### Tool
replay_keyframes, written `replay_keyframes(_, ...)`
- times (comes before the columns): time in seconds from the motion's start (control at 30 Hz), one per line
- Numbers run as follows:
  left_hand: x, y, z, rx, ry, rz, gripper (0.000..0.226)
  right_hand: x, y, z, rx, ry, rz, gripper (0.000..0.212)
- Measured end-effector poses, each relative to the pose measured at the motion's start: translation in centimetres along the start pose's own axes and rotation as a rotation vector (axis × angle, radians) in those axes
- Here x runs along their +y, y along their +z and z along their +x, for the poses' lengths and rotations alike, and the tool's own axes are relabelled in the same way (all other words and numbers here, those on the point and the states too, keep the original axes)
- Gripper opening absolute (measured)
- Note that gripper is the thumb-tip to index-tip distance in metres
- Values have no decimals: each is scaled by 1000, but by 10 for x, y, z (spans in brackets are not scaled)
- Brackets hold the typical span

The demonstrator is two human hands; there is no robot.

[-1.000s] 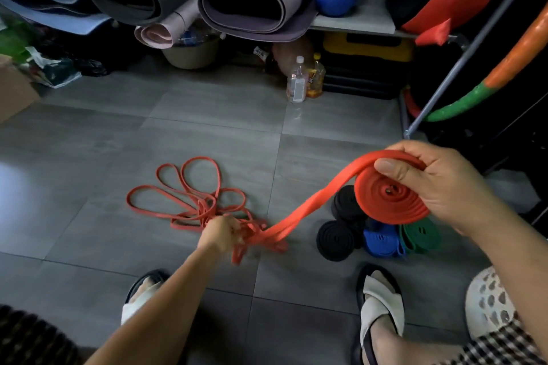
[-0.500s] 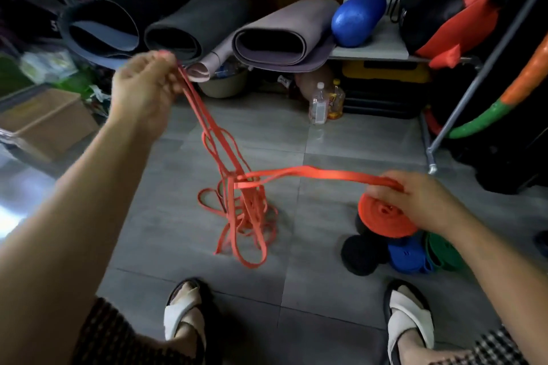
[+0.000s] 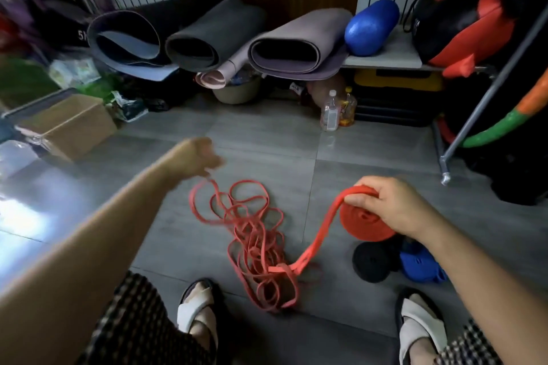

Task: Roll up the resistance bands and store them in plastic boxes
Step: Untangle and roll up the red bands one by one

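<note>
While the blurred left hand (image 3: 194,157) hovers above the grey tiled floor (image 3: 267,139), whether its curled fingers pinch a strand cannot be told. Beside it, the loose orange-red rubber resistance band (image 3: 255,234) lies tangled on the tiles. Further right, the right hand (image 3: 394,207) grips the band's rolled-up flat coil (image 3: 363,227), fingers curled round it, above a black rolled band (image 3: 370,261) and a blue rolled band (image 3: 418,264).

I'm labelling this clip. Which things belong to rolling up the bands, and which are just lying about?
Job: red roll in the right hand; its loose red tail tangled on the floor; black roll and blue roll on the floor.
Lying about: rolled mats, blue bolster, two bottles, cardboard box.
</note>
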State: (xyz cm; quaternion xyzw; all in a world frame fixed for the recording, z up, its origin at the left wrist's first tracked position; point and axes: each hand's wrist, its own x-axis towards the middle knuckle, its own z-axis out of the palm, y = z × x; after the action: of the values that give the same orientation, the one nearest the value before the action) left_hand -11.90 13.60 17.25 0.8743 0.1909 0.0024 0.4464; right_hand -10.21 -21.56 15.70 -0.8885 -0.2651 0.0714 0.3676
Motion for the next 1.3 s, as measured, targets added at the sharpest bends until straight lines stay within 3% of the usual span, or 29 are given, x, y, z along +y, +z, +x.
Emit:
replay_keyframes(0.1, 7, 62, -40, -325, 40, -4, 22, -10, 4, 2, 12, -21, 55, 12)
replay_keyframes(0.23, -9, 120, -53, -486, 72, -1, 42, -28, -3, -2, 62, -69, 282, 20)
replay_keyframes(0.33, -58, 157, -50, -442, 32, 263, 53, -34, -16, -7, 111, -96, 449, 12)
replay_keyframes(0.43, -104, 178, -52, -398, -10, 307, 47, -34, -27, -13, 153, -149, 539, 22)
replay_keyframes(0.53, -125, 202, -55, -388, -4, 360, 87, -33, -34, -16, 143, -175, 542, 38)
replay_keyframes(0.6, -130, 216, -51, -349, -4, 370, 96, -33, -37, -17, 144, -190, 525, 38)
replay_keyframes(0.73, -122, 240, -32, -250, -114, 237, 85, -30, -45, -18, 199, -200, 615, 37)
replay_keyframes(0.83, -111, 252, -23, -232, -78, 359, 43, -20, -48, -17, 254, -175, 621, 40)
replay_keyframes(0.9, -107, 247, -17, -263, -46, 443, 25, -10, -52, -15, 254, -118, 598, 42)
replay_keyframes(1.0, -103, 216, -6, -300, 4, 527, 35, 13, -53, -10, 267, -13, 421, 50)
replay_keyframes(1.1, -70, 166, 9, -316, 84, 696, 28, 26, -48, -6, 242, 76, 269, 22)
replay_keyframes(1.17, -35, 125, 16, -249, 88, 534, 15, 26, -45, -5, 251, 82, 205, 15)
replay_keyframes(1.3, 38, 40, 11, -27, 187, 63, 22, 24, -43, -5, 305, 88, 231, 12)
